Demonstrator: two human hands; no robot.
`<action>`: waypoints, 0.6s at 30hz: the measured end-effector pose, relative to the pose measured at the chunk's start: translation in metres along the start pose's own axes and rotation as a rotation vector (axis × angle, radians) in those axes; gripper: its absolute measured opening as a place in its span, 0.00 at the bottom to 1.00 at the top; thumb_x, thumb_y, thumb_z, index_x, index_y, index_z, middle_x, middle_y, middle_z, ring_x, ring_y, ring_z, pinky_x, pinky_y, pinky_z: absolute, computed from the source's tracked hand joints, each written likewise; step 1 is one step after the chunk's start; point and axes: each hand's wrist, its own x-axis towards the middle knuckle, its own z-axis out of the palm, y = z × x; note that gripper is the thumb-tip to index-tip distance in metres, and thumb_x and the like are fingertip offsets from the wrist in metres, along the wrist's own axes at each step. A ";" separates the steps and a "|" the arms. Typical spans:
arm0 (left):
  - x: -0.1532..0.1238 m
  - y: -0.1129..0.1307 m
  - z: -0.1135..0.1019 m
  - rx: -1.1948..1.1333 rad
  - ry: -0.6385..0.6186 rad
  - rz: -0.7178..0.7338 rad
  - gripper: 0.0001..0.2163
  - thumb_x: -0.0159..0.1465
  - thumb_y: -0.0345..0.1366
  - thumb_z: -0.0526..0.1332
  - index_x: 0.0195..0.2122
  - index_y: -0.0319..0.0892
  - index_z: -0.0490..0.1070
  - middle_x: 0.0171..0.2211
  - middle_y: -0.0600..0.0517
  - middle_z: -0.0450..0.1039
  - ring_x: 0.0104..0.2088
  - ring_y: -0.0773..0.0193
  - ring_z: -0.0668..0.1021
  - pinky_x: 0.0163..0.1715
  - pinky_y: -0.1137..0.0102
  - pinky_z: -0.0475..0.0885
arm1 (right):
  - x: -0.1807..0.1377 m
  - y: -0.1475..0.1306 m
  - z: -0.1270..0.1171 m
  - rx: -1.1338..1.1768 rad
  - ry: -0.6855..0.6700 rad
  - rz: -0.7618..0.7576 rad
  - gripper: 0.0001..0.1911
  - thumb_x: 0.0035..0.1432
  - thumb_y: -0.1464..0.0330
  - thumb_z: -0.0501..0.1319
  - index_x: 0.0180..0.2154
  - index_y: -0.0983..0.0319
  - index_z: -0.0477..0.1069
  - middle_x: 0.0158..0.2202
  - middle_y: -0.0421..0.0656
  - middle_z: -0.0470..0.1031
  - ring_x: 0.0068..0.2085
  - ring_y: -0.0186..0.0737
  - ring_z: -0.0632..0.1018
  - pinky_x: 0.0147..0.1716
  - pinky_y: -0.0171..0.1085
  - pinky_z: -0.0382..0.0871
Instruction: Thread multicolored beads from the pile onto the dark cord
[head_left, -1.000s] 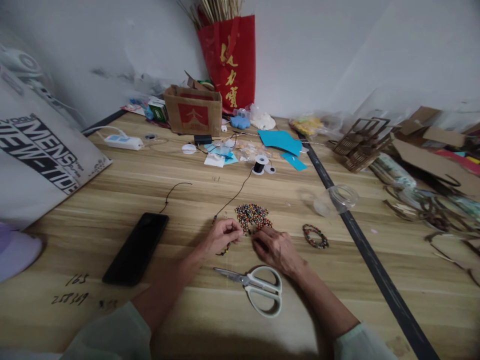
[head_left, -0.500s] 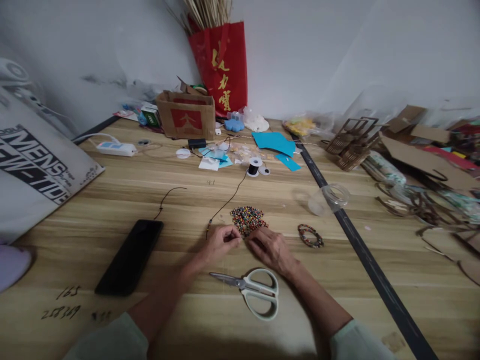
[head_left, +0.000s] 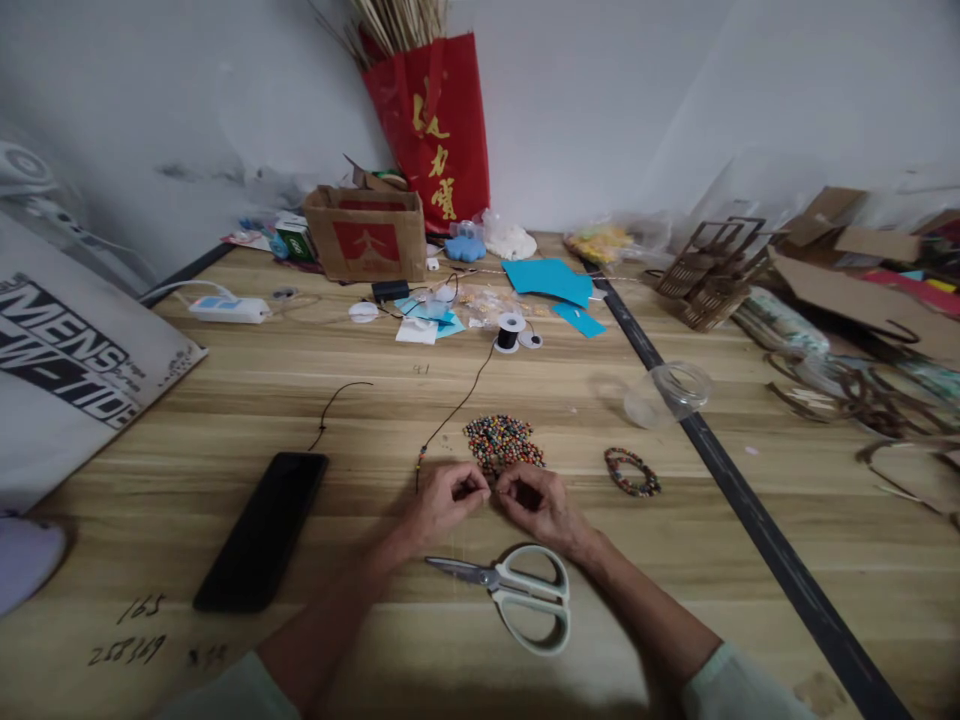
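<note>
Both hands rest on the wooden table [head_left: 247, 400] just in front of a pile of small coloured beads [head_left: 501, 440]. My left hand [head_left: 442, 497] pinches a thin black cord [head_left: 454, 408] that runs back to a black spool [head_left: 508, 333]; a few beads sit on the cord near the hand. My right hand [head_left: 534, 502] is curled in a pinch with its fingertips meeting the left hand's; what it holds is too small to make out. Scissors [head_left: 516, 590] with pale handles lie closed just in front of the hands.
A finished bead bracelet [head_left: 631, 471] lies to the right, a clear plastic cup [head_left: 670, 390] on its side beyond it. A black phone [head_left: 262, 528] lies at left. A red bag [head_left: 430, 130], cardboard box [head_left: 367, 235], blue paper [head_left: 549, 279] and wooden cut-outs [head_left: 709, 272] crowd the back.
Both hands have drawn slightly toward me and closer together, fingertips now meeting. The beaded end of the cord has shifted with the left hand. The view has tilted a little.
</note>
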 end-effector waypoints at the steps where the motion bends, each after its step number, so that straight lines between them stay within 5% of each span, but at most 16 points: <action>1: 0.000 0.000 0.000 0.005 0.003 0.003 0.04 0.54 0.33 0.61 0.25 0.39 0.70 0.22 0.54 0.68 0.26 0.67 0.69 0.26 0.75 0.64 | 0.000 0.001 0.000 0.021 -0.008 0.021 0.03 0.56 0.71 0.59 0.31 0.63 0.70 0.26 0.40 0.70 0.26 0.32 0.70 0.24 0.29 0.63; 18: 0.000 -0.002 0.001 0.025 -0.012 0.017 0.05 0.55 0.34 0.60 0.25 0.39 0.71 0.23 0.53 0.69 0.26 0.67 0.70 0.26 0.75 0.64 | 0.002 0.007 0.001 0.220 -0.030 0.161 0.10 0.57 0.62 0.61 0.30 0.63 0.72 0.23 0.38 0.68 0.24 0.31 0.67 0.22 0.30 0.59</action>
